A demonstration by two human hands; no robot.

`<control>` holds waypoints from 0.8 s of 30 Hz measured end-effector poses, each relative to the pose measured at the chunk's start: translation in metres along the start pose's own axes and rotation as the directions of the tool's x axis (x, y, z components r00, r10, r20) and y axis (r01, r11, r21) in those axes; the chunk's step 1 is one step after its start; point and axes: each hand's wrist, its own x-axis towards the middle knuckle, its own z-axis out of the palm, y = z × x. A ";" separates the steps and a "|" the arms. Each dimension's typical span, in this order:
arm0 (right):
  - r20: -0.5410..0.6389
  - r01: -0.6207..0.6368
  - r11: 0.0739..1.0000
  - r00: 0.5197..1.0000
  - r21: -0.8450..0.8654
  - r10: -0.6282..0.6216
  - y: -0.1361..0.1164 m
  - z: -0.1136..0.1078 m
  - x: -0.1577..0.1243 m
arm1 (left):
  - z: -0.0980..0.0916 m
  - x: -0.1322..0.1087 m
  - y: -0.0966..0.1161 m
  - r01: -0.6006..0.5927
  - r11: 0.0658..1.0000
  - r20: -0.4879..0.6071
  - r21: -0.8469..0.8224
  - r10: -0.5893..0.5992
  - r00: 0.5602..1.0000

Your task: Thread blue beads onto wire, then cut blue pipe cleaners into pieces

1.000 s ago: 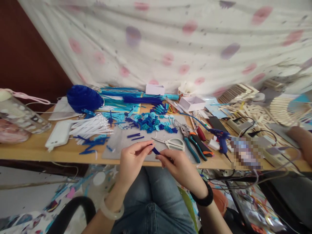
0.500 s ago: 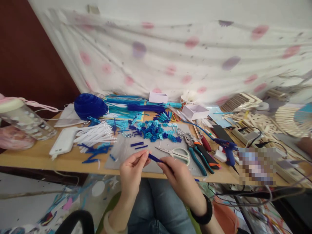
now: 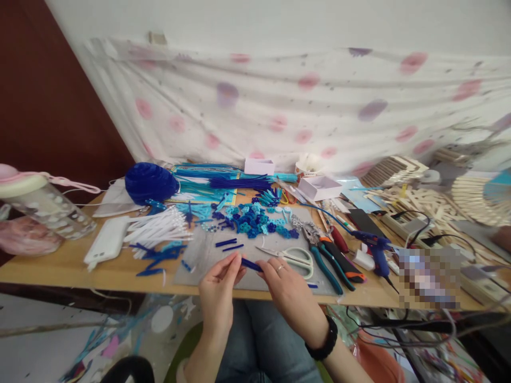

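Above the desk (image 3: pixel 59 266) edge, our left hand (image 3: pixel 217 291) and right hand (image 3: pixel 286 291) each close their grip on one blue strip (image 3: pixel 251 265).

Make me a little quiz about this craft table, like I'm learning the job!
1. True or false: the left hand and the right hand pinch the same dark blue strip.
2. What lies on the grey mat just beyond the right hand? A) white-handled scissors B) a hammer C) a spoon
3. Fill in: the blue glue gun lies to the ___ of the green-handled pliers.

Key: 1 true; 2 A; 3 right.
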 end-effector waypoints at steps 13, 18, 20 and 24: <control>-0.047 -0.089 0.981 0.994 0.172 0.098 0.001 0.000 -0.002 | 0.000 -0.003 -0.009 0.002 1.000 -0.078 -0.012 -0.003 0.997; -0.098 -0.226 0.873 0.950 0.433 0.295 -0.006 -0.003 -0.005 | 0.004 -0.005 -0.009 -0.017 0.999 -0.147 -0.046 0.010 0.989; -0.065 -0.268 0.815 0.935 0.514 0.348 -0.008 -0.004 -0.004 | 0.005 -0.006 -0.012 -0.044 0.997 -0.155 -0.056 0.034 0.987; 0.030 -0.310 0.736 0.930 0.603 0.367 -0.006 -0.010 -0.001 | -0.001 -0.006 -0.016 -0.095 0.995 -0.102 0.003 0.095 0.990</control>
